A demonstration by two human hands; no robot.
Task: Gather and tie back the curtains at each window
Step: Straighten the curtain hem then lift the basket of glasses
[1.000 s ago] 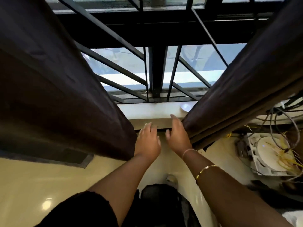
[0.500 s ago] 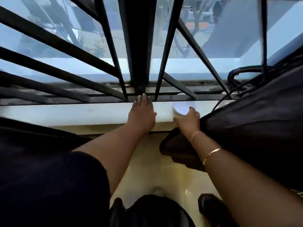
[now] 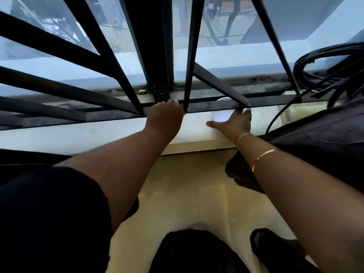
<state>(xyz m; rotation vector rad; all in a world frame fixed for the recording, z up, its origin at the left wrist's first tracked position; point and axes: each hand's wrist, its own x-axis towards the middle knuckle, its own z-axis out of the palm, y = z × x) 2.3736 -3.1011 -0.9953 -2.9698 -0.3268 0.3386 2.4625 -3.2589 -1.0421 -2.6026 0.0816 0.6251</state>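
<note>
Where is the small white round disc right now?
Head view, right of centre: the disc lies on the white windowsill, partly under the right hand, by the black grille.

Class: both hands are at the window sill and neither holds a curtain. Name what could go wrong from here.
1. The right hand is at the white disc on the sill; a nudge might knock it off.
2. The curtain lies against the cables; gathering it could snag them.
3. The left hand has fingertips at the grille, which might scrape them.
</note>
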